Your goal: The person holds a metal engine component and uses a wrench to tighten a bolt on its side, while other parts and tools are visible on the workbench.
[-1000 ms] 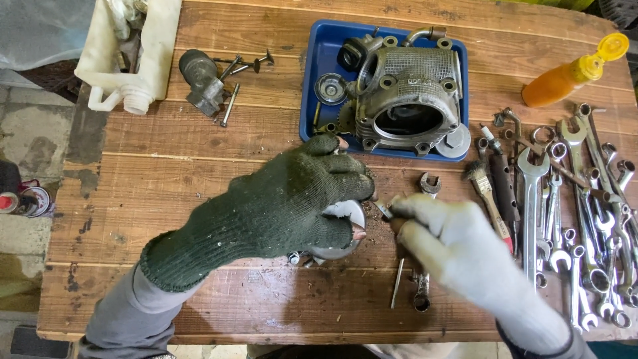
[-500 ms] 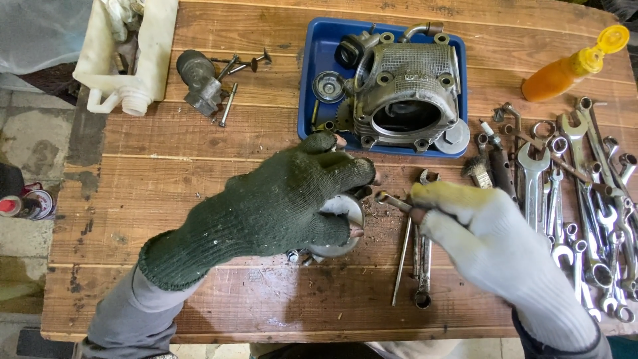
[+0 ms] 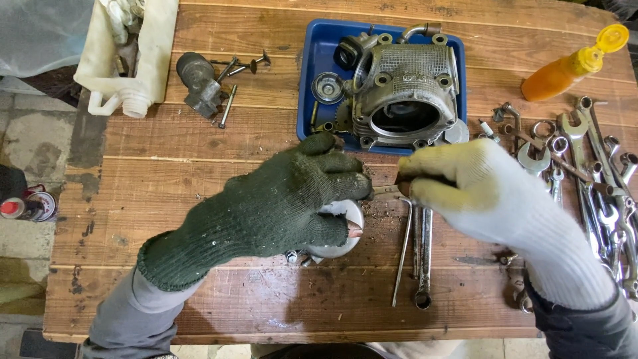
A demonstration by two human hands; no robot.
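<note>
Here left hand (image 3: 279, 206) covers round metal part (image 3: 339, 233) — right hand (image 3: 465, 189) pinches thin tool (image 3: 385, 191).

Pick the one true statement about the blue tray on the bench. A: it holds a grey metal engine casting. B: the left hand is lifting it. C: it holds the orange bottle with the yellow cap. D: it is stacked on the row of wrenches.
A: the grey engine casting sits inside the blue tray, while the orange bottle and the wrenches lie on the wood to its right.
</note>
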